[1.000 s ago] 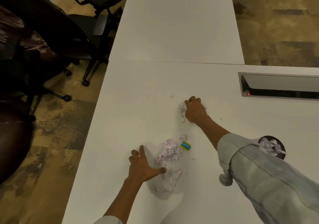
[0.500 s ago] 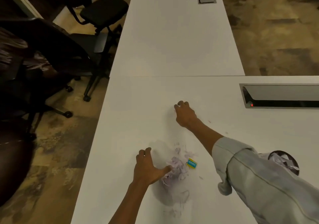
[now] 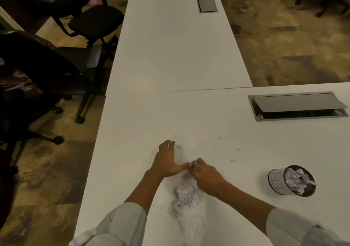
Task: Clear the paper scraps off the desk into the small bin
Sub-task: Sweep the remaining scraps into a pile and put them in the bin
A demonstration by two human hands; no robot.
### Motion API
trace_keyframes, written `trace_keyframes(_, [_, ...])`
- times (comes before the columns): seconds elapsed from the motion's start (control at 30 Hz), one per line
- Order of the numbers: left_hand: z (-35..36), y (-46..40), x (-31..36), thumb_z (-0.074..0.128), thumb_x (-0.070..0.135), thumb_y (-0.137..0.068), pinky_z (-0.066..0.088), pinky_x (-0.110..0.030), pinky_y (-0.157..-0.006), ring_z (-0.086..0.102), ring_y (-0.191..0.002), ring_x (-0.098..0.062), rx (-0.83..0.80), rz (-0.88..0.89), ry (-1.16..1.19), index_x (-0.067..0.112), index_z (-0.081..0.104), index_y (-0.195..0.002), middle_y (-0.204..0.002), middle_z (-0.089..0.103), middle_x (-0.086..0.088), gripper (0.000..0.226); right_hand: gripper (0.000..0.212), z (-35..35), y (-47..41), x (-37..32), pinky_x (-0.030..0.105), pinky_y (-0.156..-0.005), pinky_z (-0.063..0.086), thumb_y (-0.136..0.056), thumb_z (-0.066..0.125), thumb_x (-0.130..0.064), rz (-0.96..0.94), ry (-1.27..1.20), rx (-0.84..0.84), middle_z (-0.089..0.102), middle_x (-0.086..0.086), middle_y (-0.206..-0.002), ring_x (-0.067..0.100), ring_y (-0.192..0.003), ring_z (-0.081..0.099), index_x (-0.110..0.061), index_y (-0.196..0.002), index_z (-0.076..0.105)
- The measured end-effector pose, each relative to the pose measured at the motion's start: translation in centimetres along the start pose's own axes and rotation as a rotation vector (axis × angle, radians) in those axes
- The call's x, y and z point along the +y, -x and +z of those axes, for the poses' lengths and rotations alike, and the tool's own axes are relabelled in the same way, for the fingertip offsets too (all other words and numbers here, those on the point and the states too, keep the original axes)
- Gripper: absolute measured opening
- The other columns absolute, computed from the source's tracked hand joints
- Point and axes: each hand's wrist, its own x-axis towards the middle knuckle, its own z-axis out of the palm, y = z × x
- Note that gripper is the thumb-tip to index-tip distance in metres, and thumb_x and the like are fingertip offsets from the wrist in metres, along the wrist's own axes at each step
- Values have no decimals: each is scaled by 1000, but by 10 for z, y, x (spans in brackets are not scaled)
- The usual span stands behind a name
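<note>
On the white desk (image 3: 189,117), left hand (image 3: 166,160) lies flat, fingers spread, as a backstop; right hand (image 3: 205,174) is curled against it, corralling the paper scraps (image 3: 186,196) beneath both wrists. Small bin (image 3: 291,180) stands right, part-filled.

No legible text, label, brand or number found. The small bin (image 3: 280,181), to the right of my hands on the table (image 3: 170,113), carries faint markings on its white wall, too blurred for me to read.
</note>
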Motion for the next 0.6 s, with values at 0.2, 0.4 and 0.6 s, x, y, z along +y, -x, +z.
trace_keyframes(0.2, [10,-31,8,35,61,-94,6,-45,-123,-11,-150,-24,-132,30,-133,5,-2,-152,-163,-10,-11,89,53,-32,8,71,41,-84,53,-77,65,-17,385,-10,158,58,15,-130,35,-116,54,-5,-128,57])
trace_keyframes(0.4, [42,-15,10,27,62,-95,5,-45,-123,-14,-150,-25,-186,-12,-164,3,-7,-151,-161,-16,-13,88,57,-32,-16,106,42,-98,45,-94,46,-32,575,-18,30,28,14,-152,34,-133,31,-6,-143,33])
trace_keyframes(0.6, [70,16,15,19,61,-96,0,-42,-123,-13,-150,-20,-239,60,-177,9,-6,-152,-162,-15,-7,81,59,-3,15,13,41,-91,51,-79,63,-30,523,-51,86,51,25,-132,36,-111,49,6,-125,54])
